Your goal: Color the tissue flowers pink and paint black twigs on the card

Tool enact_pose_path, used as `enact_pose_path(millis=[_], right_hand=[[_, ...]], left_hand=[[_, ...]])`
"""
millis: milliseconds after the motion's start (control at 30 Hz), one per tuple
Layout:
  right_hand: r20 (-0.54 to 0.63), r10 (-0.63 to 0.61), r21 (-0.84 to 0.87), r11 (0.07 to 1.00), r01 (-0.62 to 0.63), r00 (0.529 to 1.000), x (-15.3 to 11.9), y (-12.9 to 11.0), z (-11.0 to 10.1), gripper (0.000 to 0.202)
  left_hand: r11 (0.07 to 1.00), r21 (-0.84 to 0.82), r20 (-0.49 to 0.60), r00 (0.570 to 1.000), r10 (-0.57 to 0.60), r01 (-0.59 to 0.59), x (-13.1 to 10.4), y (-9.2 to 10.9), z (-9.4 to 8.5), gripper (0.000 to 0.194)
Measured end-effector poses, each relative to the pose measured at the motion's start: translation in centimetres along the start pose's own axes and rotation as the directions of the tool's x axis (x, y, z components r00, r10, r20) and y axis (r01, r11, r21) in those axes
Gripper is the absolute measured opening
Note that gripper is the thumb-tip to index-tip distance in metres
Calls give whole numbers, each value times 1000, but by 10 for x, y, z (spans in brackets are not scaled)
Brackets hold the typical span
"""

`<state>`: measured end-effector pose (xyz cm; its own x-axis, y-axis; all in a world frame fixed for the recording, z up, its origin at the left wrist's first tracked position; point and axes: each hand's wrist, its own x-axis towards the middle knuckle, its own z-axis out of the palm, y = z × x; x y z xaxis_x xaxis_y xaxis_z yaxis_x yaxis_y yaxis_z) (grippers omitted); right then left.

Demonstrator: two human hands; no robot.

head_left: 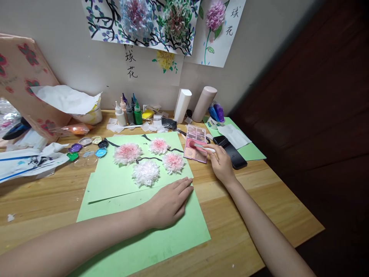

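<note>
My right hand [222, 162] pinches the white handle of a makeup brush [205, 147]. The brush's pinkish head rests at the pink pan of an open makeup palette [196, 135]. My left hand [170, 203] lies flat, fingers stretched out, across the green paper sheets. On the upper green sheet [115, 188] sit several fluffy paper flowers joined by dark painted branches. Three are tinted pink in the middle, such as the left flower [127, 154]; the white flower [146, 173], closest to my left hand, shows no pink. A second green sheet [173, 246] lies underneath.
Several paint bottles [129, 113] stand along the wall. A white bottle [182, 105] and a pinkish cylinder [204, 104] are behind the palette. Right of my right hand lies a black case [230, 152]. Paint pots [75, 148] sit at left. Flower pictures [161, 23] hang above.
</note>
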<state>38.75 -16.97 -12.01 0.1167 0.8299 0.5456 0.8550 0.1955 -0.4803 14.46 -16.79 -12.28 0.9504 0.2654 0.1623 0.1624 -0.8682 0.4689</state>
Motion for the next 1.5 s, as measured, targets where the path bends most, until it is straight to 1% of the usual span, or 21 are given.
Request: enact_pose_path(millis=[67, 167, 233, 300, 367, 500, 567, 600, 733, 767, 900, 967, 1067, 1100, 1233, 1367, 1500], right_hand=[[10, -11, -6, 1000, 11, 1000, 1, 1, 3, 26], [88, -45, -23, 999, 48, 995, 3, 2, 8, 27], [124, -56, -31, 998, 60, 991, 4, 2, 7, 26], [131, -53, -36, 998, 58, 990, 4, 1, 2, 24], [106, -44, -43, 998, 49, 993, 3, 2, -7, 23], [-65, 0, -74, 997, -5, 998, 4, 9, -21, 22], [-113, 20, -92, 995, -31, 993, 4, 12, -24, 21], [-103, 21, -103, 994, -32, 994, 4, 14, -25, 21], [21, -8, -129, 992, 11, 1000, 5, 13, -27, 19], [21, -10, -126, 992, 13, 1000, 4, 12, -28, 18], [-67, 3, -133, 991, -12, 998, 4, 11, -30, 18], [-42, -5, -170, 985, -2, 999, 4, 12, -30, 17], [38, -17, -194, 981, 24, 999, 4, 13, -30, 15], [38, -15, -186, 982, 22, 999, 4, 13, -30, 15], [-29, 1, -176, 984, -6, 1000, 4, 12, -32, 17], [-11, 6, -191, 982, -8, 1000, 4, 11, -33, 17], [-39, 24, -123, 992, -29, 999, 3, 9, -31, 17]], left_hand=[[1000, -5, -7, 1000, 1, -1, 0, 0, 1, 46], [1000, 3, -6, 1000, 0, 0, 0, -1, 1, 46], [1000, 15, 4, 1000, -3, 3, 0, 0, 1, 46], [1000, 24, 19, 1000, -8, 7, 0, 0, 0, 46], [1000, 25, 24, 1000, -11, 10, 0, 1, 0, 47], [1000, -3, -2, 1000, -7, 7, -1, 0, 0, 47], [1000, -16, -5, 1000, -4, 4, -1, 0, 0, 47], [1000, -20, -4, 1000, -3, 3, -1, -1, 0, 47], [1000, -20, 3, 1000, -7, 7, -1, -1, 0, 48], [1000, -16, 6, 1000, -9, 9, 0, -1, 0, 48], [1000, 6, 25, 1000, -16, 16, 0, -1, 0, 48], [1000, 12, 30, 999, -18, 17, 0, -1, -1, 48], [1000, 10, 25, 1000, -16, 16, 0, -1, -1, 48], [1000, 10, 23, 1000, -15, 14, 0, -1, 0, 48], [999, 31, 30, 999, -13, 12, 0, 0, 0, 47], [999, 43, 32, 999, -14, 13, 1, 0, 0, 45], [999, 46, 26, 1000, -10, 9, 1, 0, 0, 46]])
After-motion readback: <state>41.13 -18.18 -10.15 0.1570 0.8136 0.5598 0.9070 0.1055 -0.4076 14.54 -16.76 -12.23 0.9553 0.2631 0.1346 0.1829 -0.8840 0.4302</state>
